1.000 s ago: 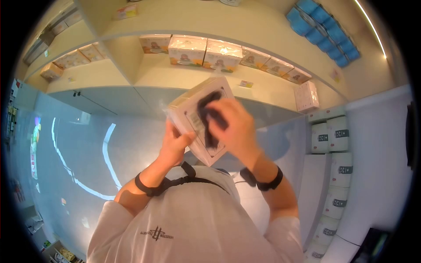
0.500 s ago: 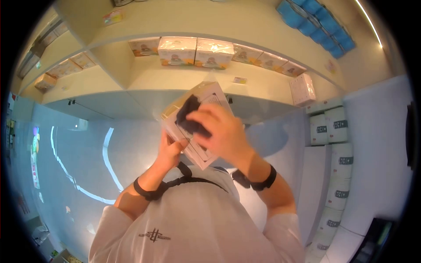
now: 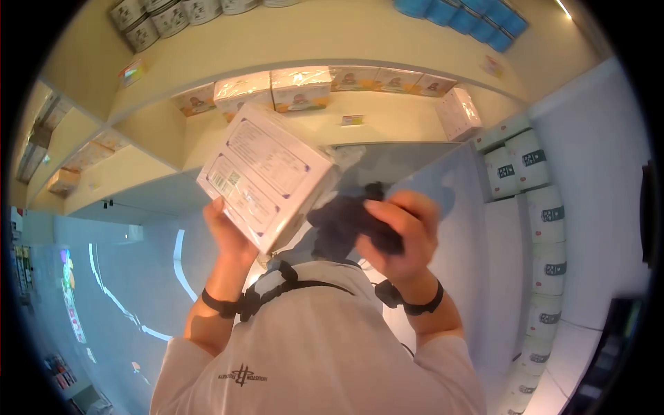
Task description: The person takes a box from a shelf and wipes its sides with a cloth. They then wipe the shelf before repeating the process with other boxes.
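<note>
A white box with purple-cornered printed panels and a barcode is tilted in the air in front of the shelf. My left hand grips it at its lower left edge. To the right of the box, my right hand is closed on a dark cloth, which hangs toward the box's right side. Whether the cloth touches the box I cannot tell. Black bands circle both wrists.
Shelves ahead hold several wrapped boxes, a pink-white box, white cans and blue packs. At the right stand stacked white packages beside a long white ledge.
The box has turned and moved left, now showing its barcode panel. My right hand and the cloth have moved off the box to the right. The view has shifted too.
</note>
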Motion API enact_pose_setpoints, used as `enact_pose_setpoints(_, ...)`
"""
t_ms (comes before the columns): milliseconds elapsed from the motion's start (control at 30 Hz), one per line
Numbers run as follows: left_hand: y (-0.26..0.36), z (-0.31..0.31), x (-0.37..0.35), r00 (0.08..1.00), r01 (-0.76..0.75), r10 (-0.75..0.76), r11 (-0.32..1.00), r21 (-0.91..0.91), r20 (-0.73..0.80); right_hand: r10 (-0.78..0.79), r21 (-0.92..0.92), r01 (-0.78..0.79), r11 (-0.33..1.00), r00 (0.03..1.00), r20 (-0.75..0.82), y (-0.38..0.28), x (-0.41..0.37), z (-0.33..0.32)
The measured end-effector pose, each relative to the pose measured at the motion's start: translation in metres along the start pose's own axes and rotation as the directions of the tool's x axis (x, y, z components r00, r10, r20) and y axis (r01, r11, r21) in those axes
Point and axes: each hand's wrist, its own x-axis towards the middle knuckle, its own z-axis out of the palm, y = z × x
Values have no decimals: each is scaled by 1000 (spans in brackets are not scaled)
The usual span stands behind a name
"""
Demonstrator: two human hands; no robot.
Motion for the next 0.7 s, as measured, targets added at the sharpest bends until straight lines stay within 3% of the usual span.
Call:
enact_pose_setpoints(100,-8,6,4,997,81,-79,993,-84,23,14,-26,-13,1000,999,31,11,0,21)
enact_pose_setpoints(133,-11,11,3,988,132,-121,984,-121,92,54,-4,-54,999,999,0,17,-1,27)
enact_pose_setpoints(233,-23,17,6,988,138,-125,976,-166,90,167,-40,-172,984,981,-96,19,-3,35)
enact_pose_setpoints(333,-28,11,9,996,83,-79,990,-115,34,119,40,-126,991,984,136,5,-30,43)
enact_pose_setpoints(367,-29,13,10,996,82,-78,990,-114,37,63,113,-79,990,988,140,5,-42,50)
enact_pose_setpoints(433,-29,21,12,997,71,-69,995,-65,26,44,72,-57,996,984,174,11,-35,43)
enact_pose_setpoints(500,-31,23,8,996,88,-86,993,-79,33,126,-92,-124,988,992,21,26,-14,31)
enact_pose_setpoints(533,-32,23,5,993,114,-111,991,-76,36,156,-26,-159,987,984,-87,39,-3,26)
enact_pose_setpoints(567,-32,25,7,990,135,-131,988,-74,52,151,-28,-154,988,984,-92,39,-1,25)
enact_pose_setpoints(633,-34,19,10,991,127,-125,989,-78,37,126,2,-126,992,991,-53,36,1,23)
enact_pose_setpoints(700,-33,14,16,985,142,-127,982,-127,119,93,97,-103,990,990,108,24,-22,36)
